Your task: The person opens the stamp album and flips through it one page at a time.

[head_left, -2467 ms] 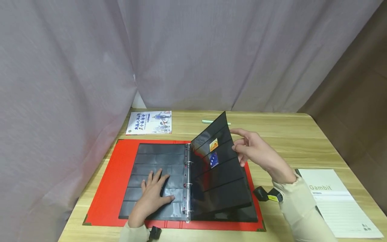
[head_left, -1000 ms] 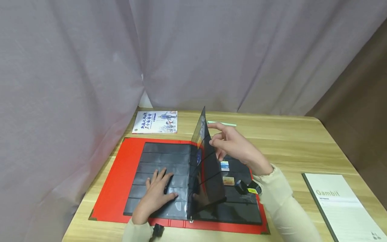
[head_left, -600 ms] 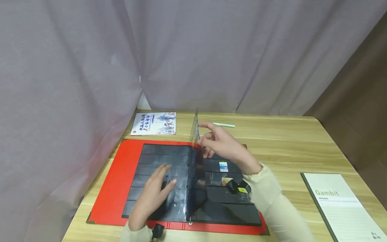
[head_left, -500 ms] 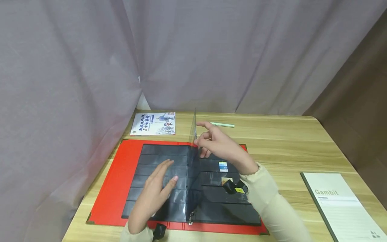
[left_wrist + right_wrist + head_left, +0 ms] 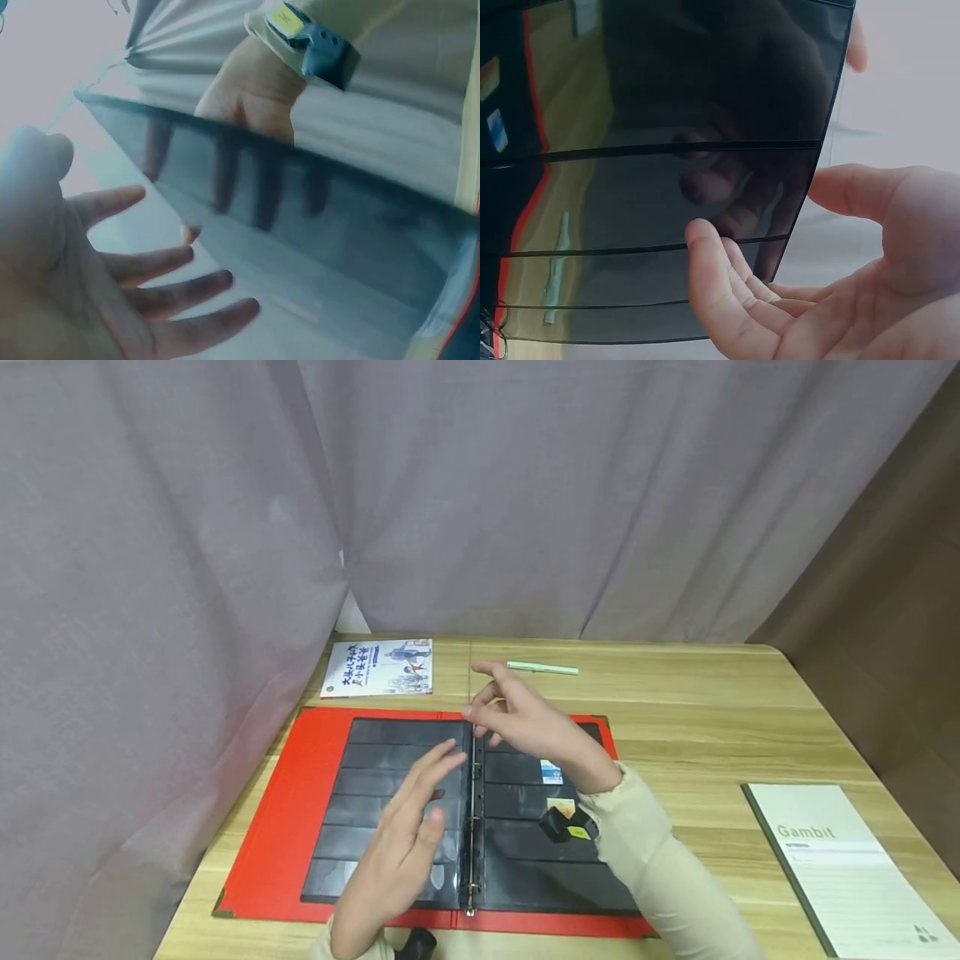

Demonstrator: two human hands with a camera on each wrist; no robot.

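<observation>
A red ring binder (image 5: 277,810) lies open on the table, filled with black pocket pages. One black page (image 5: 705,112) stands upright over the rings, edge-on in the head view. My right hand (image 5: 517,722) holds it near its free edge, fingers curled against its right face and thumb by the edge. My left hand (image 5: 408,835) hovers above the left-hand pages with its palm open toward the page (image 5: 300,217) and its fingers spread, holding nothing. Two small stamps (image 5: 551,771) sit in pockets of the right-hand page.
A picture booklet (image 5: 378,667) and a green pen (image 5: 542,668) lie behind the binder. A white "Gambit" notebook (image 5: 840,860) rests at the right front of the wooden table (image 5: 712,710). Grey curtain (image 5: 525,502) hangs close behind.
The page has swung from leaning right to standing upright over the rings, my right hand moving left with it. My left hand has lifted off the left-hand pages.
</observation>
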